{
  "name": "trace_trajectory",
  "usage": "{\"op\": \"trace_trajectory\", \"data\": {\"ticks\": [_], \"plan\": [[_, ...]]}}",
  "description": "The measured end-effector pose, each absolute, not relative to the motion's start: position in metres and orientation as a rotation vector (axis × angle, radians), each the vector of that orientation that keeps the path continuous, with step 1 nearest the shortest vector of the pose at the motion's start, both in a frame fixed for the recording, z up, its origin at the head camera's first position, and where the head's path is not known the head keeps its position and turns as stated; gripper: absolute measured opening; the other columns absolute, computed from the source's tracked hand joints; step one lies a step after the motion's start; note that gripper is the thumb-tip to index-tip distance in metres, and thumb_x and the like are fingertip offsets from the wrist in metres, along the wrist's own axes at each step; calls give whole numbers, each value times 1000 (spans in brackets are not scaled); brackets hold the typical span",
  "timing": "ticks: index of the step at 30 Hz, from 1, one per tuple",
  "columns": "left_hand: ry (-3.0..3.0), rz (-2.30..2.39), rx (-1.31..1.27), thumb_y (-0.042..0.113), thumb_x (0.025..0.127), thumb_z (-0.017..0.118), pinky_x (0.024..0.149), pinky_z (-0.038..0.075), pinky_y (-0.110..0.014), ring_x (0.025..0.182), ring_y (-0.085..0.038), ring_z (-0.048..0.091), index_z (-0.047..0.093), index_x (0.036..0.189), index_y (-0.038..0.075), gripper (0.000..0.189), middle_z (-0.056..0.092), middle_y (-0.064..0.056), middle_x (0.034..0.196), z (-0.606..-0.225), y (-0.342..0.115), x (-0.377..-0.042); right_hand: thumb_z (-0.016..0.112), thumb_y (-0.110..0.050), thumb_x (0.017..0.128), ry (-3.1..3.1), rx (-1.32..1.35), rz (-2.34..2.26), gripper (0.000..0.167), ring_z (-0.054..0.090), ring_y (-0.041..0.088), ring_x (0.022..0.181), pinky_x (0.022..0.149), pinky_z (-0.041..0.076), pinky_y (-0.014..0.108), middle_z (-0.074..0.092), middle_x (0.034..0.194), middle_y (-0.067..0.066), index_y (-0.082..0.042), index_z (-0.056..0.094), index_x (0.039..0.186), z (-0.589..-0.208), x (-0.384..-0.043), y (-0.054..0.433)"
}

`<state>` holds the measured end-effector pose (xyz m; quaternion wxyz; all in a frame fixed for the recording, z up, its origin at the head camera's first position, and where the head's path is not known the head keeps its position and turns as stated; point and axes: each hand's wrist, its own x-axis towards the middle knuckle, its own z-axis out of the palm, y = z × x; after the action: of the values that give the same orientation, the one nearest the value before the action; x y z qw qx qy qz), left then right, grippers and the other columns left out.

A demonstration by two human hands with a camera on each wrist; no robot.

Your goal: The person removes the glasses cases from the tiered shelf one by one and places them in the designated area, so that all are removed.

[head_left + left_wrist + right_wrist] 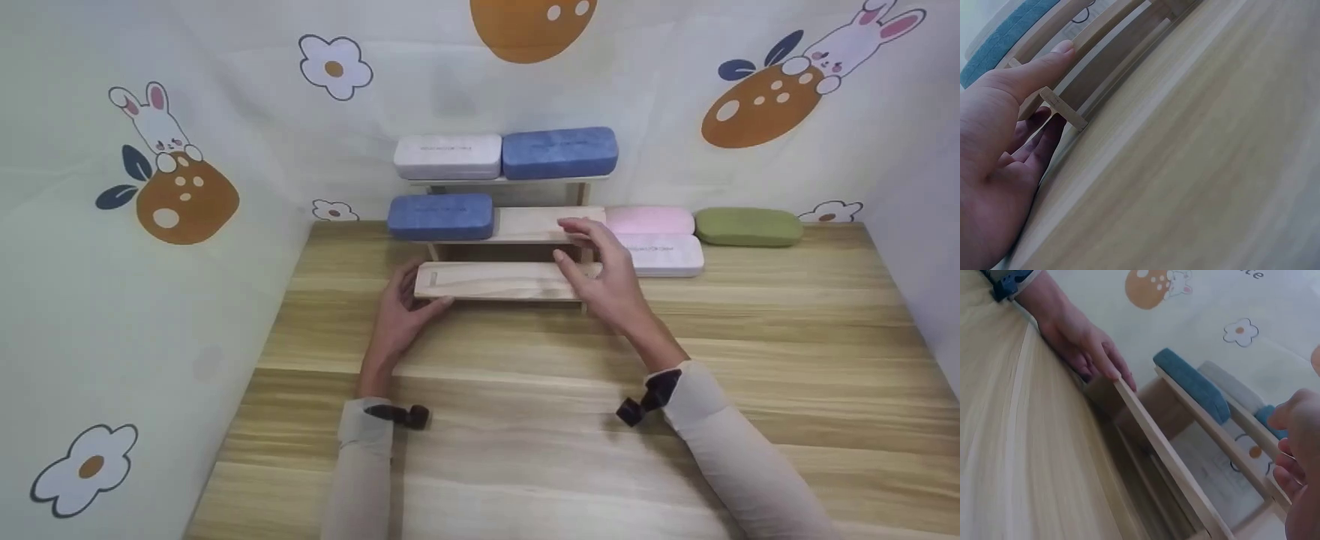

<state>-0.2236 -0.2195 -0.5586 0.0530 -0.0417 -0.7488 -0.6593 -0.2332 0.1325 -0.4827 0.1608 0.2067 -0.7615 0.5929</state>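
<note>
A three-step wooden rack (495, 280) stands against the back of the table. My left hand (399, 319) holds the left end of its lowest board, thumb along the front edge and fingers behind the end; the left wrist view shows the thumb (1044, 70) on the wood. Over the right end of the rack is my right hand (616, 281), its fingers apart and loosely bent with nothing between them. A blue case (440, 217) sits on the left of the middle board. On the top board, a white case (448, 156) and another blue case (559, 153) lie side by side.
Right of the rack, a pink case (652, 220) lies behind a white case (669, 255), partly covered by my right hand. A green case (748, 227) is farther right. A printed cloth wall (255, 112) bounds the table at the back and sides.
</note>
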Motion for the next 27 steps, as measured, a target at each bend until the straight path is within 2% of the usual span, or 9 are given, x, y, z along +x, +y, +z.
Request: {"op": "trace_trajectory", "data": {"ticks": [1, 4, 6, 8, 15, 19, 27], "plan": [[-2278, -2001, -123, 17, 83, 97, 131, 40, -44, 152, -28, 52, 48, 159, 6, 91, 57, -14, 159, -559, -220, -223, 78, -16, 101, -2180, 596, 1696, 44, 66, 31, 133, 127, 45, 42, 68, 143, 11, -12, 66, 144, -482, -234, 128], [-2277, -1999, -124, 20, 82, 98, 131, 40, -41, 152, -26, 52, 49, 159, 8, 92, 58, -13, 159, -559, -220, -223, 79, -16, 101, -2201, 604, 1716, 46, 67, 31, 132, 128, 43, 43, 68, 144, 10, -13, 65, 145, -479, -237, 114], [-2279, -1996, -129, 21, 82, 98, 132, 40, -41, 152, -26, 52, 49, 159, 8, 92, 58, -12, 159, -559, -220, -223, 79, -16, 100, -2206, 618, 1730, 47, 68, 31, 132, 128, 44, 42, 68, 145, 11, -13, 65, 145, -477, -241, 105], [-2282, -1991, -133, 21, 82, 98, 132, 38, -40, 153, -26, 51, 49, 159, 8, 92, 57, -12, 160, -559, -220, -223, 79, -14, 100, -2211, 635, 1744, 48, 67, 31, 133, 121, 52, 41, 67, 145, 14, -11, 65, 146, -476, -244, 97], [-2297, -1973, -121, 23, 82, 98, 133, 37, -40, 154, -27, 49, 49, 159, 10, 92, 56, -13, 161, -559, -220, -224, 79, -17, 99, -2322, 665, 1608, 51, 64, 30, 136, 121, 51, 35, 66, 145, 14, -6, 62, 147, -472, -257, 74], [-2300, -1972, -121, 22, 82, 98, 131, 40, -43, 153, -27, 51, 48, 159, 9, 92, 56, -13, 160, -559, -220, -223, 77, -18, 100, -2386, 654, 1552, 54, 62, 30, 139, 123, 49, 38, 64, 148, 15, -4, 59, 149, -468, -261, 64], [-2312, -1965, -113, 25, 83, 98, 129, 43, -42, 152, -25, 52, 48, 159, 8, 93, 57, -11, 160, -559, -220, -223, 75, -17, 101, -2486, 570, 1609, 68, 53, 35, 151, 127, 45, 36, 53, 160, 25, 1, 45, 159, -461, -266, 48]]}}
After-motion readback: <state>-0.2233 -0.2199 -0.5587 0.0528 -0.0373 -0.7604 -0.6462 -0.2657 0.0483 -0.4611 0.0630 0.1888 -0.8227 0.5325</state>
